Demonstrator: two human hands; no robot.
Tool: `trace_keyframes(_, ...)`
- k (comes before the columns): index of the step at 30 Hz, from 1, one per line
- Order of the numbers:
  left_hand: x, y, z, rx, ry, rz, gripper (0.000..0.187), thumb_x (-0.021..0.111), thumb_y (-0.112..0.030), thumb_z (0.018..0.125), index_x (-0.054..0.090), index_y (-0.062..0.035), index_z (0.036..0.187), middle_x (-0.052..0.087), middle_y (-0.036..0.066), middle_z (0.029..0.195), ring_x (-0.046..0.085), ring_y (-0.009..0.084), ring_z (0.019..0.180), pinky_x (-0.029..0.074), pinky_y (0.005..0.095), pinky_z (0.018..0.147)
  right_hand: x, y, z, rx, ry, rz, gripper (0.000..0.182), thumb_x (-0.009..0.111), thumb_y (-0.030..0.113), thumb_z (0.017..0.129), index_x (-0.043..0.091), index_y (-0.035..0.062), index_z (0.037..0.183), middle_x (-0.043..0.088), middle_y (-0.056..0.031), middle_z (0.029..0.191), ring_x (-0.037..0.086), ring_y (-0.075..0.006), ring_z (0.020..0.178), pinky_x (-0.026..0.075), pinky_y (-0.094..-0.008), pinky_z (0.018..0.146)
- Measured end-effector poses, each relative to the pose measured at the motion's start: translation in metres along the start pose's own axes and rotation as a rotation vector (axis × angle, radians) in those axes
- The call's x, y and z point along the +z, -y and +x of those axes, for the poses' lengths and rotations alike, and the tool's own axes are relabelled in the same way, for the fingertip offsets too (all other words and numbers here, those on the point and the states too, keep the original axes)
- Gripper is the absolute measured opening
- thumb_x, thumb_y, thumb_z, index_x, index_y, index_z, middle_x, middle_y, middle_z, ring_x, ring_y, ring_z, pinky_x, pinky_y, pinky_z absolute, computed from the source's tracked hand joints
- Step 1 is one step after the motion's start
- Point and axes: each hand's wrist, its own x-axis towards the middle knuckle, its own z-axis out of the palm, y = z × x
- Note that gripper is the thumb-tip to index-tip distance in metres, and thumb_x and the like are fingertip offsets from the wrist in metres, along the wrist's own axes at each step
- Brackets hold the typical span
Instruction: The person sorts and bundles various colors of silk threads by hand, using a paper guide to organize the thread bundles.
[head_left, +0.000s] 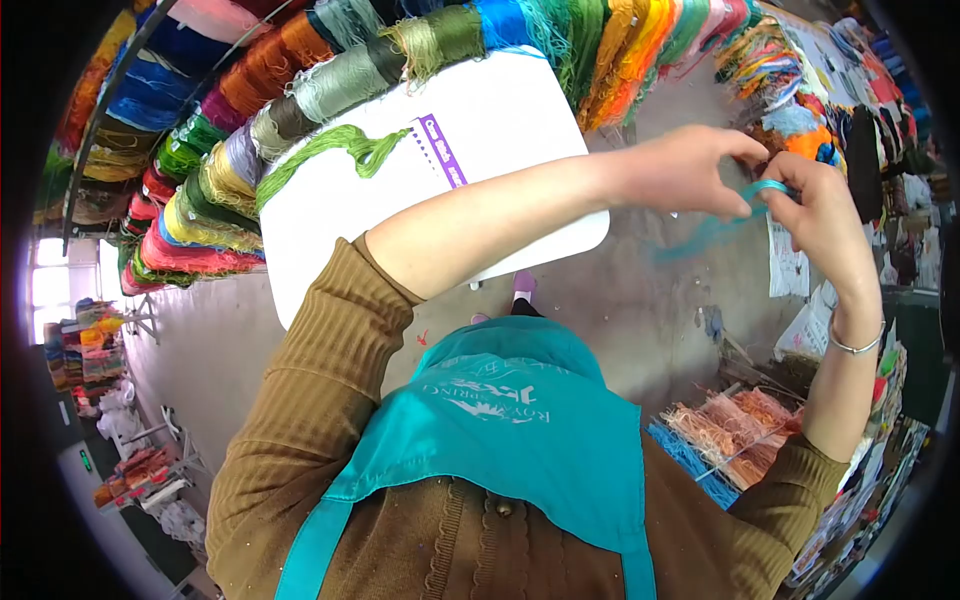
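Note:
A turquoise thread bundle (771,187) runs from my right hand (815,200) and trails down to the left, where it is blurred. The fingers of my right hand are pinched round it. Just left of it is my left hand (700,170), its thumb and fingers spread apart, with the thumb tip close to the thread. Below my left forearm lies a white board (540,110), partly covered by that arm. On the board are a green thread bundle (350,150) and a purple-and-white printed strip (436,150).
Rows of coloured thread skeins (340,85) hang along the board's far edge. More thread bundles (790,110) lie at the upper right. Pink and blue bundles (735,430) sit at the lower right, beside plastic bags (805,325). A grey floor (640,300) shows below.

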Motion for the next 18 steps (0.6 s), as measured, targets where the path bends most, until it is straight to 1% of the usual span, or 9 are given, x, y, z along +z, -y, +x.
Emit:
trace_keyframes(1, -0.001, -0.006, 0.0, -0.047, 0.013, -0.117, 0.051, 0.071, -0.02, 0.083, 0.053, -0.0017, 0.127, 0.067, 0.011, 0.1, 0.069, 0.0138, 0.076, 0.052, 0.0258, 0.069, 0.005, 0.001, 0.007, -0.025, 0.002, 0.07, 0.008, 0.06, 0.002, 0.079, 0.055, -0.004, 0.081, 0.051, -0.0076, 0.063, 0.048, -0.011, 0.058, 0.039, -0.0292, 0.053)
trace_keyframes(2, 0.0, -0.009, 0.0, -0.12, -0.005, -0.194, 0.035, 0.069, -0.022, 0.085, 0.06, -0.0001, 0.111, 0.068, 0.006, 0.08, 0.068, 0.0133, 0.072, 0.052, 0.0267, 0.065, 0.009, 0.005, 0.014, -0.036, 0.004, 0.135, 0.009, 0.061, 0.003, 0.08, 0.056, -0.0041, 0.081, 0.049, -0.0018, 0.064, 0.041, -0.0079, 0.061, 0.037, -0.0266, 0.053)
trace_keyframes(5, -0.019, -0.007, -0.012, -0.366, -0.005, -0.273, 0.022, 0.066, -0.021, 0.087, 0.061, 0.0006, 0.091, 0.068, 0.005, 0.074, 0.068, 0.0124, 0.068, 0.052, 0.0264, 0.061, 0.028, 0.003, 0.033, -0.105, -0.049, 0.302, 0.007, 0.061, 0.003, 0.081, 0.058, -0.0029, 0.08, 0.047, 0.0014, 0.062, 0.039, -0.0076, 0.059, 0.035, -0.026, 0.052)
trace_keyframes(6, -0.023, -0.002, -0.02, -0.363, -0.062, -0.334, 0.021, 0.062, -0.02, 0.089, 0.06, 0.0002, 0.081, 0.067, 0.005, 0.071, 0.067, 0.0125, 0.065, 0.051, 0.0263, 0.058, 0.024, 0.002, 0.039, 0.041, 0.064, 0.201, 0.017, 0.065, 0.008, 0.077, 0.062, 0.0006, 0.093, 0.06, -0.0015, 0.081, 0.052, -0.0094, 0.074, 0.04, -0.0254, 0.064)
trace_keyframes(9, -0.04, 0.007, -0.046, -0.348, -0.095, -0.274, 0.02, 0.059, -0.019, 0.091, 0.06, 0.0, 0.083, 0.067, 0.006, 0.071, 0.066, 0.0124, 0.061, 0.051, 0.027, 0.056, 0.051, 0.013, 0.058, -0.308, -0.147, 0.338, 0.048, 0.071, 0.017, 0.07, 0.06, 0.0033, 0.114, 0.06, -0.0069, 0.118, 0.055, -0.0152, 0.109, 0.042, -0.03, 0.088)
trace_keyframes(11, -0.05, 0.002, -0.061, -0.374, -0.11, -0.196, 0.018, 0.057, -0.018, 0.091, 0.061, -0.0007, 0.086, 0.066, 0.008, 0.07, 0.065, 0.0156, 0.063, 0.05, 0.0303, 0.059, 0.086, 0.013, 0.078, -0.33, 0.026, 0.744, 0.083, 0.075, 0.022, 0.063, 0.045, 0.0029, 0.138, 0.048, -0.0091, 0.138, 0.041, -0.0208, 0.133, 0.031, -0.0358, 0.107)
trace_keyframes(13, -0.061, -0.008, -0.076, -0.386, -0.133, -0.096, 0.018, 0.057, -0.018, 0.091, 0.061, -0.0009, 0.088, 0.064, 0.009, 0.071, 0.064, 0.0175, 0.066, 0.049, 0.032, 0.062, 0.121, 0.039, 0.09, -0.373, 0.155, 1.023, 0.088, 0.079, 0.022, 0.063, 0.042, 0.0024, 0.14, 0.052, -0.0112, 0.131, 0.048, -0.0195, 0.123, 0.037, -0.0331, 0.102)
trace_keyframes(14, -0.063, -0.003, -0.085, -0.275, -0.234, -0.032, 0.017, 0.056, -0.017, 0.091, 0.063, -0.0019, 0.093, 0.062, 0.01, 0.074, 0.062, 0.0197, 0.07, 0.049, 0.0329, 0.066, 0.131, 0.049, 0.097, -0.355, 0.193, 1.031, 0.086, 0.08, 0.021, 0.064, 0.042, 0.0033, 0.14, 0.054, -0.0101, 0.124, 0.051, -0.0176, 0.116, 0.04, -0.0309, 0.096)
trace_keyframes(18, -0.085, 0.013, -0.127, -0.306, -0.616, 0.162, 0.017, 0.061, -0.018, 0.09, 0.066, -0.0036, 0.097, 0.061, 0.005, 0.074, 0.058, 0.0148, 0.068, 0.045, 0.0282, 0.062, 0.156, 0.081, 0.127, -0.313, 0.304, 0.935, 0.076, 0.08, 0.014, 0.07, 0.046, 0.0071, 0.137, 0.059, -0.0021, 0.095, 0.055, -0.0088, 0.086, 0.044, -0.0223, 0.075)
